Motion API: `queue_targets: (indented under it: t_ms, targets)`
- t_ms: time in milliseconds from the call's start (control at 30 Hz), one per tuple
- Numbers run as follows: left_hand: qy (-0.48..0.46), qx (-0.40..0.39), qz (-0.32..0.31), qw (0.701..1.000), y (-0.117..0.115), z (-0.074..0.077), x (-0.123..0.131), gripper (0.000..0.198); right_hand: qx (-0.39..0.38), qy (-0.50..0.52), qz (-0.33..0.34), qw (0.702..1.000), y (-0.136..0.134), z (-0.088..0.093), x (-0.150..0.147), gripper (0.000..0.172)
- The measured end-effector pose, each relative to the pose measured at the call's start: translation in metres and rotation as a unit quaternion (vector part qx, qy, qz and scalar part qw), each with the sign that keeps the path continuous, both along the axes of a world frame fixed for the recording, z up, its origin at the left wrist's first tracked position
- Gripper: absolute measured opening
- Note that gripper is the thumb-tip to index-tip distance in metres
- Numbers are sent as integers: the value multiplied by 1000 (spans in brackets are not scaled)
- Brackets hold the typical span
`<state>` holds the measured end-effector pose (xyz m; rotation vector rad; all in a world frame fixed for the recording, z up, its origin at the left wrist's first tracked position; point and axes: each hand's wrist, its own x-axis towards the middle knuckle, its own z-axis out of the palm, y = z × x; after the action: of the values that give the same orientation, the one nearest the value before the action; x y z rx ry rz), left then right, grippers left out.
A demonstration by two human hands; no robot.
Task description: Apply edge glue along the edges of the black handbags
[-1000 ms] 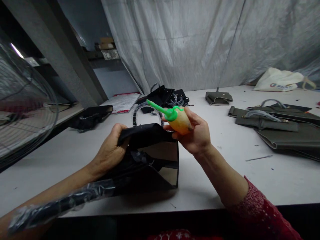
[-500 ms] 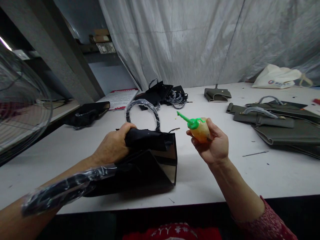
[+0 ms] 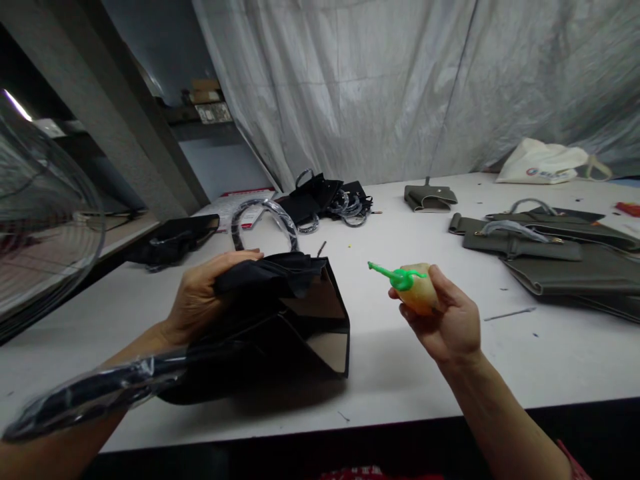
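Note:
A black handbag lies on its side on the white table, its open end facing right and showing a beige inside. My left hand is closed on the bag's upper edge, with the fingers partly hidden behind the black material. One plastic-wrapped handle arches up behind the bag; the other handle stretches over my left forearm. To the right of the bag, my right hand grips a squeeze bottle holding something yellow-orange. Its green nozzle points left and is apart from the bag.
Black bag parts with wrapped handles are piled at the back. Grey-green bag pieces lie at right, and a smaller one farther back. A thin stick rests nearby. At left are another black piece and a wire fan guard.
My right hand has moved the squeeze bottle right and down, away from the bag. My left hand and the bag's upper edge have shifted left, and the bag's open end gapes wider.

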<state>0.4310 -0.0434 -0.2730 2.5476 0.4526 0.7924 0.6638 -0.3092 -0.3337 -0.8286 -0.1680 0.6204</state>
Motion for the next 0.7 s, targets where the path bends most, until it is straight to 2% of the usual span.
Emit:
queue_targets:
  t_ms: [200, 300, 433, 567, 700]
  targets:
    - [21, -87, 40, 995, -4, 13, 11, 24, -5, -34, 0, 999, -3, 4, -8, 31]
    - [41, -144, 13, 989, -7, 17, 23, 21, -9, -95, -1, 995, -6, 2, -13, 32]
    - [88, -198, -56, 975, -14, 20, 40, 19, -28, -177, -12, 984, -12, -5, -17, 34]
    - [111, -190, -78, 972, -16, 17, 55, 24, -79, -226, -57, 969, -17, -12, -13, 38]
    - [137, -103, -69, 983, -1, 1, 70, 34, -146, -261, -76, 951, -25, -18, -8, 42]
